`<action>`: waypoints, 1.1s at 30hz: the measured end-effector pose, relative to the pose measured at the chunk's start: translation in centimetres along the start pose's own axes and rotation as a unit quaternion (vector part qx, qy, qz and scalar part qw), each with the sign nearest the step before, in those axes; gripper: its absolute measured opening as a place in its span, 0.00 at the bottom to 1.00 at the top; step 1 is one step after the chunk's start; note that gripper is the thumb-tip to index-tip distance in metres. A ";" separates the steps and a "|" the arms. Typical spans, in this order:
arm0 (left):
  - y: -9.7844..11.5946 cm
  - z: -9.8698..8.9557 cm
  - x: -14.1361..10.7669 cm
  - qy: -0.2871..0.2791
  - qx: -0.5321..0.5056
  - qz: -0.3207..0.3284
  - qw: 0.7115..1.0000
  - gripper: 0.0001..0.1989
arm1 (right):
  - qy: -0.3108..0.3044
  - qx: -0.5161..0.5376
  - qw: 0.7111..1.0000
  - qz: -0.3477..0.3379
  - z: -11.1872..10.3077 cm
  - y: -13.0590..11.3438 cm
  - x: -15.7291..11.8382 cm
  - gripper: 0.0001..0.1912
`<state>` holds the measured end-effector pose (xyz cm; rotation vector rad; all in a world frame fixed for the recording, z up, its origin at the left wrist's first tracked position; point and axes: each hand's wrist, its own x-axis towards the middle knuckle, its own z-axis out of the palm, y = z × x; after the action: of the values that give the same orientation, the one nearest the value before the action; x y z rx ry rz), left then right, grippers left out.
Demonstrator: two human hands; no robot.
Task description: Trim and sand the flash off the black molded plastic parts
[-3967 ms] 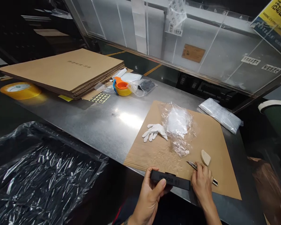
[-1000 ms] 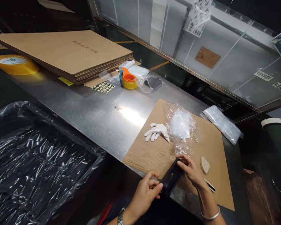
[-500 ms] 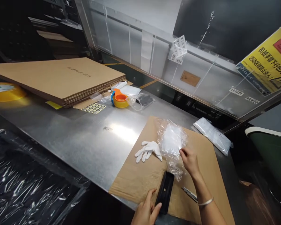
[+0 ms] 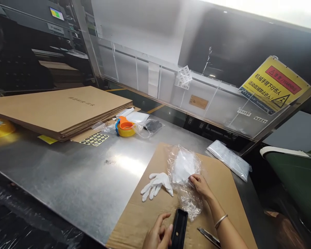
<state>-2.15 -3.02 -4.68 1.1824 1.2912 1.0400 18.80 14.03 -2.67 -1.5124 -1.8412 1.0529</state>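
My right hand [image 4: 199, 184] pinches the edge of a clear plastic bag [image 4: 183, 166] with white material inside, lying on a brown cardboard sheet [image 4: 134, 221]. Crumpled clear film [image 4: 190, 204] trails below the bag. At the bottom, my left hand [image 4: 159, 233] has its fingers curled apart beside a long black tray-shaped part [image 4: 179, 228]; nothing shows in its grasp. A white glove [image 4: 157, 186] rests left of the bag. Under my right forearm lies a utility knife [image 4: 208, 237].
Stacked cardboard [image 4: 93, 107] lies at the left on the metal table [image 4: 75, 176], near an orange-and-blue tape dispenser [image 4: 125, 127] and a sticker sheet [image 4: 94, 139]. A wrapped white packet [image 4: 229, 160] sits at the right. A clear partition stands behind.
The view has tilted up, so the table items appear lower. My right hand still pinches the bag. My left hand remains beside the black part.
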 end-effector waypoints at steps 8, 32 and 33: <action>7.3 3.2 9.2 -0.031 0.165 0.160 0.973 0.21 | 0.024 0.148 0.988 0.036 -0.2 0.0 -1.1 0.13; 8.7 4.4 14.4 -0.030 0.093 0.175 0.980 0.22 | 0.161 0.313 0.932 -0.081 -1.1 -3.6 -5.0 0.11; 8.8 4.2 14.5 -0.045 0.083 0.181 0.979 0.18 | 0.153 0.310 0.935 -0.079 -1.1 -3.8 -5.3 0.12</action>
<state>3.32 12.33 1.75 1.6171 1.1315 1.1371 18.79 8.90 1.54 -1.0561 -1.2283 1.1075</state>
